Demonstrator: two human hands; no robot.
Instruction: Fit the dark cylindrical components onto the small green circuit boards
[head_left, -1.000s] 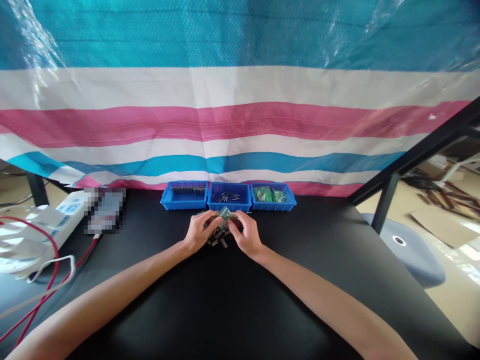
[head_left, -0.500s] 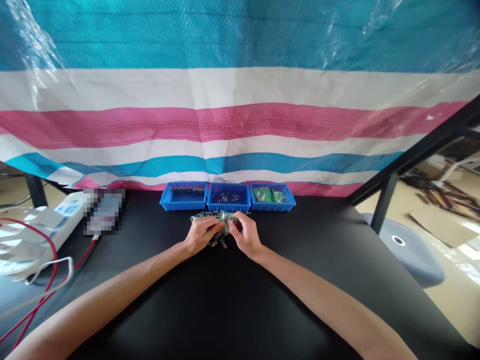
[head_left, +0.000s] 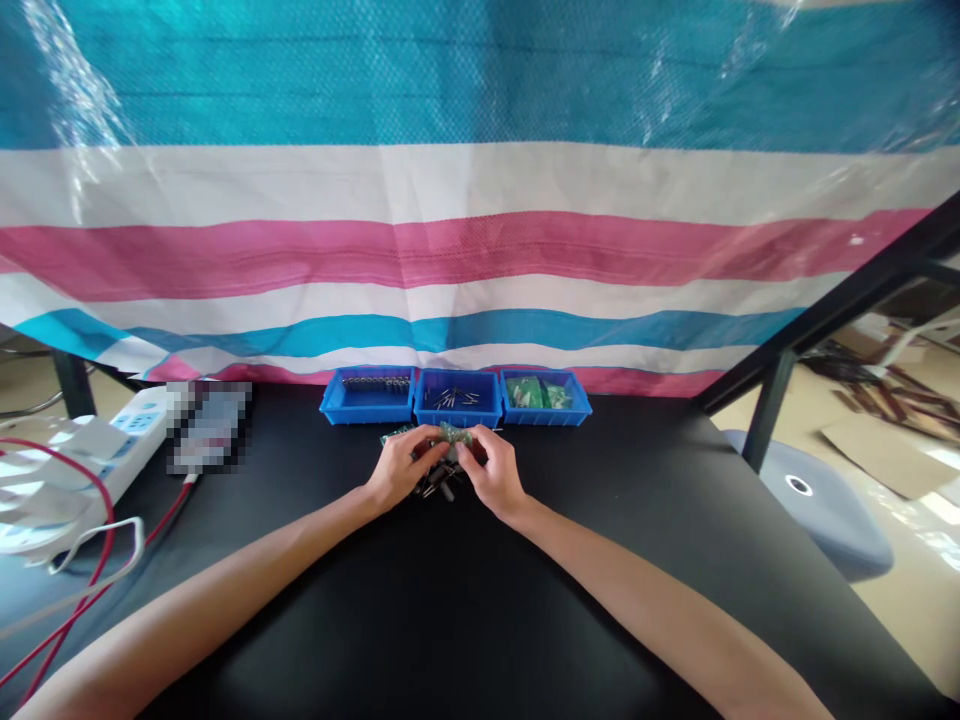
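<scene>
Between my two hands is a small clear plastic bag (head_left: 454, 435) with a greenish tint; what is in it is too small to make out. My left hand (head_left: 403, 466) is closed on the bag's left side, thumb and fingers pinched. On the opposite side, my right hand (head_left: 491, 470) grips it with thumb and bent fingers. Loose metal pieces (head_left: 441, 482), some of them rod-shaped, lie on the black table under and between the hands, partly covered by them. Another greenish packet (head_left: 395, 436) shows just beyond my left hand.
Behind the hands stand three blue bins: the left bin (head_left: 367, 408) with socket-like metal pieces, the middle bin (head_left: 457, 410) with thin rods, the right bin (head_left: 546, 410) with green packets. A power strip (head_left: 112, 450) and red cable (head_left: 169, 510) lie left. A striped sheet (head_left: 480, 250) hangs behind.
The bag between my hands has tipped lower and looks flatter. My left fingers have moved in closer to it, while my right hand stays nearly in place.
</scene>
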